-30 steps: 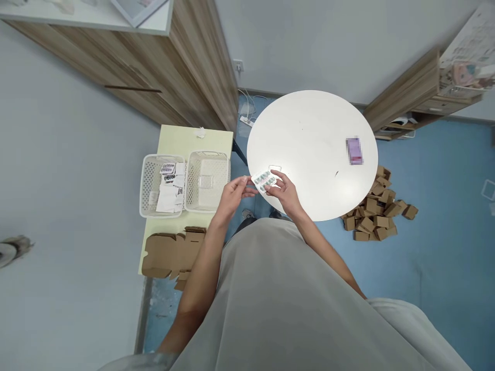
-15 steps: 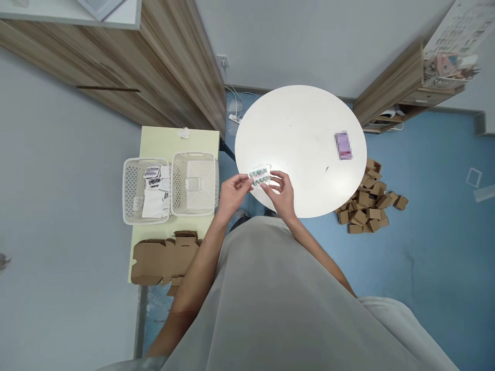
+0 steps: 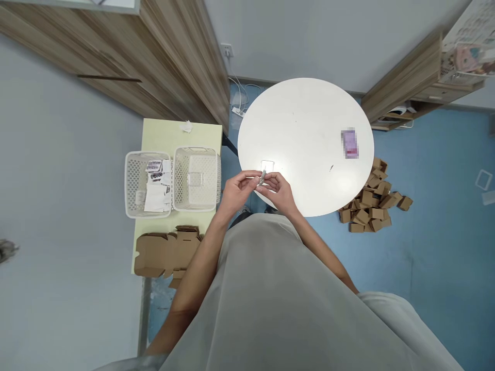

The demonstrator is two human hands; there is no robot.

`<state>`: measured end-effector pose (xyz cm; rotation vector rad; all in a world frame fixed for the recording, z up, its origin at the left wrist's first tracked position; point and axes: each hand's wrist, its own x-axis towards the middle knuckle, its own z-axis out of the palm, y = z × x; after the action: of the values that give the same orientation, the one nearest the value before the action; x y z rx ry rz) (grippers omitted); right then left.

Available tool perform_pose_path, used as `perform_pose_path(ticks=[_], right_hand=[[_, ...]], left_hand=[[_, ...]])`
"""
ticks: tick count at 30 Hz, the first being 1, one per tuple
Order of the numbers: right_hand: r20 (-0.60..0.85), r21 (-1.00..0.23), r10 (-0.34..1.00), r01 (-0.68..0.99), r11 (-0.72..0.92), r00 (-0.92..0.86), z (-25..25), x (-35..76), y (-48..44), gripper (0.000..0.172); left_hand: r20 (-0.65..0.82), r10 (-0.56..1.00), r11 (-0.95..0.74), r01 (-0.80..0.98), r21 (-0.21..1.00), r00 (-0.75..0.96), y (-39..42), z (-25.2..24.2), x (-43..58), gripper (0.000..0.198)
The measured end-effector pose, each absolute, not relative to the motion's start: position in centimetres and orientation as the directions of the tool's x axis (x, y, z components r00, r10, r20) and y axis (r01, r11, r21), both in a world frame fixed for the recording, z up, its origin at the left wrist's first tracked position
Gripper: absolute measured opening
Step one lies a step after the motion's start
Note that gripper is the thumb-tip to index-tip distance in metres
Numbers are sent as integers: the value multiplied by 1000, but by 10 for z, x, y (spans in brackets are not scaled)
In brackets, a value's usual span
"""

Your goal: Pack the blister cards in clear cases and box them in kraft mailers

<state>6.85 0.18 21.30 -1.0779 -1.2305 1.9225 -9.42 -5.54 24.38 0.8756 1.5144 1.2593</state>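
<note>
Between both hands, over the near left edge of the round white table, is a small blister pack. It is turned nearly edge-on, so only a narrow strip of it shows. My left hand grips one side between thumb and fingers. My right hand pinches the other side, its fingers curled close to the left ones. On the table just beyond the pack lies a small clear plastic piece, partly covered by the hands and pack.
A purple pixelated item lies on the table's right side. To the left, a pale green table bears a white basket with papers, another white basket and flattened cardboard. Small brown boxes are heaped on the floor at right.
The blister pack has turned from face-up, with its greenish pockets showing, to nearly edge-on. My hands have drawn closer together, and the clear plastic piece beyond them shows more plainly.
</note>
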Motion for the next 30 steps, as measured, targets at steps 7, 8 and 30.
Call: perform_pose_path(ticks=[7,8,30], right_hand=[[-322,-777,684,-230,-586,-654,207,74,9,61],[-324,-759,667,-237,-607,-671,206,75,10,64],[-370,-914,787,42,-403,-493,207,57,6,58]], left_hand=[[-65,951,132,205,970,-302,-62,248,-88,34],[-47,948,125,234,964,-314,-64,248,-87,33],[-263,813,240,-112,964,-519,-76,241,-112,51]])
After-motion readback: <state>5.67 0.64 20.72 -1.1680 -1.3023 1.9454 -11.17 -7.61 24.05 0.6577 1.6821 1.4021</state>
